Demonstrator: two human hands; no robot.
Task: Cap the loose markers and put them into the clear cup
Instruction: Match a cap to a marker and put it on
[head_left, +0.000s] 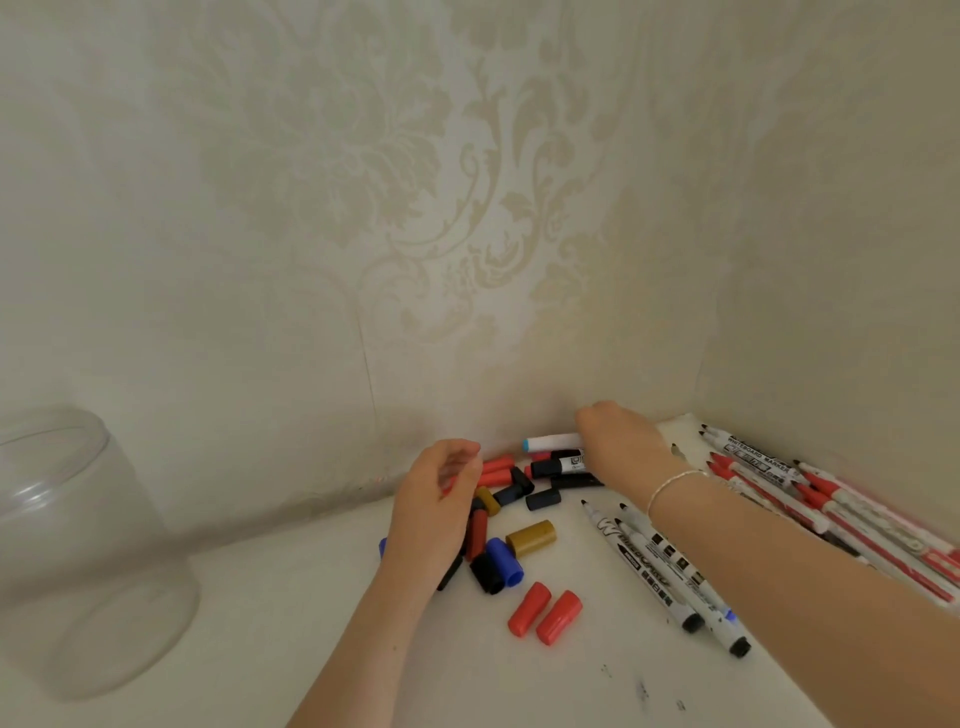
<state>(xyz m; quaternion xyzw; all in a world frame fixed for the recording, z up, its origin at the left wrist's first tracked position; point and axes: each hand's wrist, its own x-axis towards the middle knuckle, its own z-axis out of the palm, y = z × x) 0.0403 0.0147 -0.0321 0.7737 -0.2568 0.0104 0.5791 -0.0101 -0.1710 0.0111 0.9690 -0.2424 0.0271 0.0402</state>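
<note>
Reaching right hand (621, 447), fingers hidden, grasp unclear, over light, stiff, slippery white marker (553, 442); gripping mid-barrel advised. Hovering left hand (434, 506), fingers loosely curled, apparently empty.

A white tabletop (332, 613) was seen carrying a clear cup (88, 551) at the left, scattered loose caps (530, 540) in the middle, uncapped markers (670, 571) to their right, and more markers (831, 499) heaped at the wall.
</note>
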